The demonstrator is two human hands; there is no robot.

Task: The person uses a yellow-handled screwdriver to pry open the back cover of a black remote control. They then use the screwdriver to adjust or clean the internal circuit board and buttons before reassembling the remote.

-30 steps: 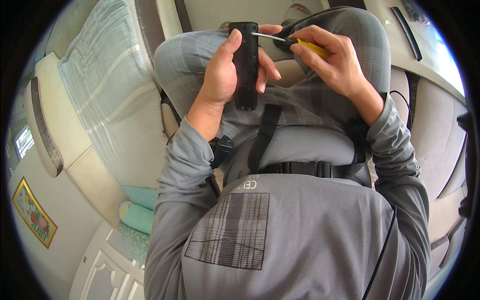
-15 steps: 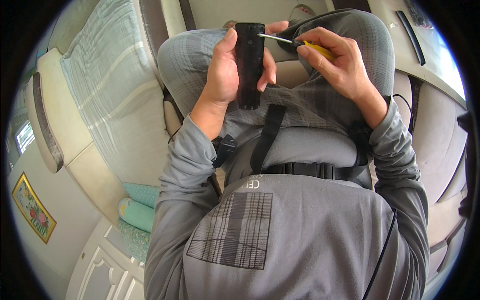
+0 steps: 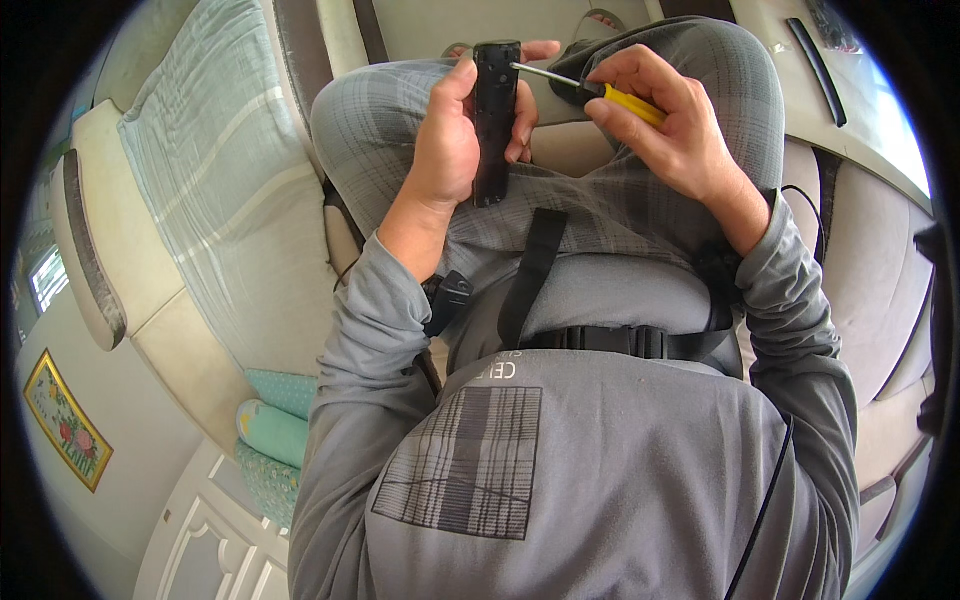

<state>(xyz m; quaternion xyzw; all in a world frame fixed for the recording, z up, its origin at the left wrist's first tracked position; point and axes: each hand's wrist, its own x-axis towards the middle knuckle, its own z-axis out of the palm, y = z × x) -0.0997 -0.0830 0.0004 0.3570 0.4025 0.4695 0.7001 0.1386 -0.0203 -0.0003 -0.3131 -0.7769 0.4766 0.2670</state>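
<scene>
My left hand (image 3: 446, 140) is wrapped round a long, narrow black handheld device (image 3: 493, 135), held upright above my lap. Its thumb lies along the near left side, and the fingers come round behind to the right side. In my right hand (image 3: 675, 125) is a screwdriver (image 3: 634, 104) with a yellow and black handle and a thin metal shaft. The shaft points left, and its tip meets the device's right edge close to the top end. Whether the tip sits in a screw or a seam is too small to tell.
On the pale table (image 3: 870, 120) at the right lie a curved black strip (image 3: 817, 72) and a clear plastic bag (image 3: 835, 27). A sofa (image 3: 225, 180) with a light cover stands at the left, with green cushions (image 3: 275, 430) nearer me. A black strap (image 3: 535, 265) hangs at my waist.
The device has turned about its long axis, showing a narrower face and more of its side. Both hands have shifted very slightly, with the screwdriver tip still at the device's upper right edge.
</scene>
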